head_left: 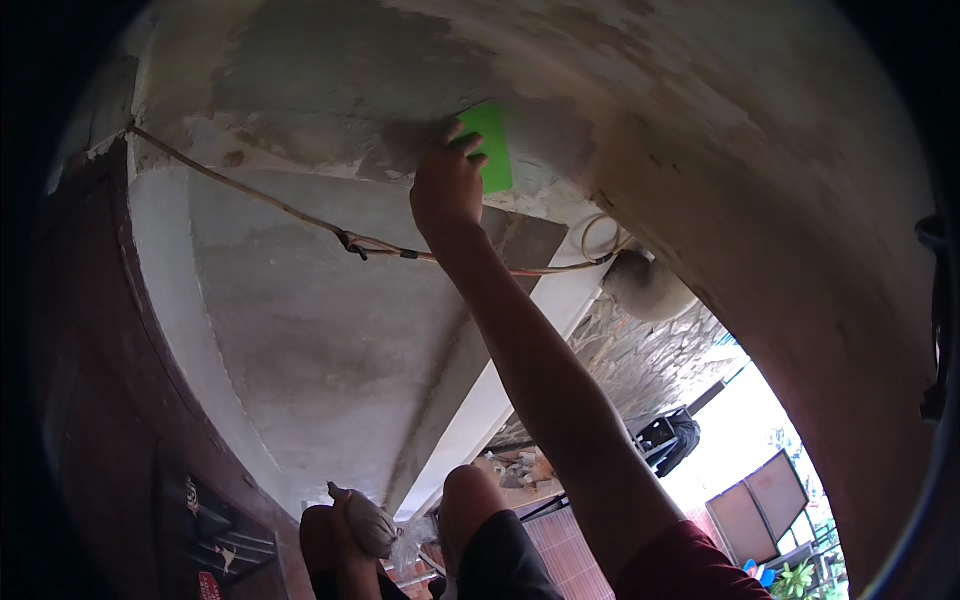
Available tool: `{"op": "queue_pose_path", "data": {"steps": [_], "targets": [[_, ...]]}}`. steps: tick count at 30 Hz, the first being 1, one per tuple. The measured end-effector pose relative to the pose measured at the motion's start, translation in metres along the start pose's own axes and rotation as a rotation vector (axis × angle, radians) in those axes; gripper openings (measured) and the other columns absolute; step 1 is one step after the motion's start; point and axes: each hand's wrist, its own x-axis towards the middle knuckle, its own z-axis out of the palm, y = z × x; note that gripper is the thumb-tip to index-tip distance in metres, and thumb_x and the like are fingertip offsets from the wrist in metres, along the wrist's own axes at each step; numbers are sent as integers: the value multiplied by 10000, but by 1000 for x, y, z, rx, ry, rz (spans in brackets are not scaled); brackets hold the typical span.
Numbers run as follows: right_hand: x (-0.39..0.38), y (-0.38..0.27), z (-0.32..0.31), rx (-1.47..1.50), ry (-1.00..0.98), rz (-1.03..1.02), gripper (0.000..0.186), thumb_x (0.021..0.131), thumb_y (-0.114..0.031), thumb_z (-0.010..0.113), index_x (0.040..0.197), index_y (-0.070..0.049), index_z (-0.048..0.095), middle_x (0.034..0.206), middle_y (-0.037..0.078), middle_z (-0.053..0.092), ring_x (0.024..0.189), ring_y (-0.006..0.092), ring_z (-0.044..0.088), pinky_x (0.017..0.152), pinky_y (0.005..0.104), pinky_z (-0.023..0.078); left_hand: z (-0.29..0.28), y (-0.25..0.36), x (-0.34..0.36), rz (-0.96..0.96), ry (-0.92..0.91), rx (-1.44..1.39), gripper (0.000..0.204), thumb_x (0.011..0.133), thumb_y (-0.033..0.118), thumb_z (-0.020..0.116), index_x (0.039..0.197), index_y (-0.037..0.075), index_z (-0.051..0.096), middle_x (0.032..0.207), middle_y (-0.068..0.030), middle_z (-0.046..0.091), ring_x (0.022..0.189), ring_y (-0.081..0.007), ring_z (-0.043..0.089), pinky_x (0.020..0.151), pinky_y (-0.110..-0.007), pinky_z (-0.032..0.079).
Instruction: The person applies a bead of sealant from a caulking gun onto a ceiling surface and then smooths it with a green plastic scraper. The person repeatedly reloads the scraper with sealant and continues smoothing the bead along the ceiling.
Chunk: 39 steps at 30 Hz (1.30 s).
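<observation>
My right hand [448,185] reaches up at the top middle, its bent fingers on a flat green rectangular sheet or tool [495,150] held against patched grey plaster [320,90]. My right forearm and maroon sleeve run down to the lower right. At the bottom, between my knees, my left hand [345,535] is closed round a soft grey bag or bundle [375,525] with a short tip pointing up.
A cable [280,205] with a coiled loop crosses below the green piece, near a pale rounded object [650,290]. A dark wooden frame [110,330] edges the left. Stonework, black items [670,440] and a bright opening with panels [760,500] lie lower right.
</observation>
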Motion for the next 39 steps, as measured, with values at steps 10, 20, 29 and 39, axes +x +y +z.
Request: {"op": "queue_pose_path", "data": {"steps": [10, 20, 29, 39], "targets": [[-40, 126, -75, 607, 280, 44, 509, 746, -11, 517, 1253, 7, 567, 1011, 226, 671, 934, 349, 675, 813, 424, 531, -19, -2, 14, 16, -88, -46, 262, 825, 390, 615, 873, 140, 555, 729, -29, 583, 645, -206, 614, 614, -369, 535], [23, 42, 5, 80, 152, 135, 660, 799, -77, 567, 1390, 84, 321, 1307, 303, 431, 1125, 408, 529, 823, 396, 573, -8, -6, 16, -47, 69, 0, 205, 857, 361, 589, 844, 160, 553, 722, -11, 554, 655, -188, 593, 626, -360, 517], [12, -106, 7, 38, 132, -93, 570, 849, -72, 571, 1351, 122, 383, 1296, 389, 439, 1146, 476, 527, 856, 455, 547, -5, -9, 14, 8, 7, -8, 275, 831, 369, 628, 920, 126, 534, 778, -31, 558, 701, -196, 599, 668, -356, 520], [-27, -11, -91, 821, 227, -8, 496, 807, 13, 519, 1303, -6, 515, 827, 254, 668, 764, 361, 691, 686, 435, 558, -10, 3, 8, -96, -118, -63, 227, 848, 379, 589, 833, 158, 541, 691, -19, 573, 626, -202, 614, 602, -368, 536]]}}
